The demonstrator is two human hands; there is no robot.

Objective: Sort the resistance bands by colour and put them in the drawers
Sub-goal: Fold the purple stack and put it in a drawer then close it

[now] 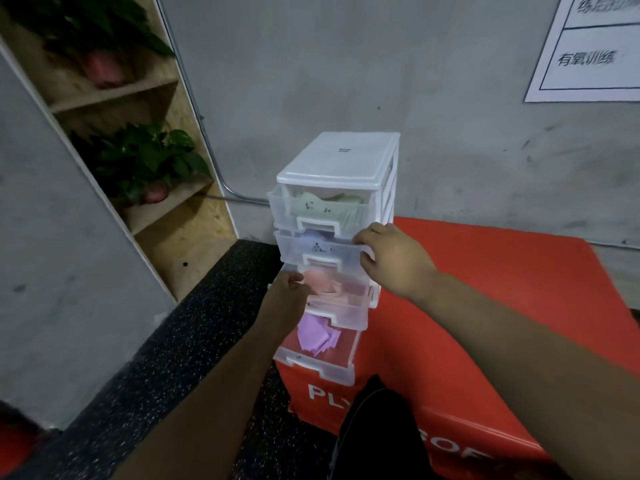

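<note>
Lying in the open bottom drawer (311, 367), low centre: purple bands (317, 336). Above, the left hand (282, 303) grips the third drawer (349, 317) at its left corner, pink bands (323, 282) inside; the right hand (394, 261) pinches the second drawer (311, 249) at its right corner. Green bands (325, 207) fill the top drawer (277, 204).

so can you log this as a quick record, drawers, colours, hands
unit: white drawer unit standing on red box
top drawer: green bands, slightly out
second drawer: pale bluish bands, partly out
third drawer: pink bands, further out
bottom drawer: purple bands, furthest out
left hand: holds third drawer's left edge
right hand: pinches second drawer's right front corner
</note>
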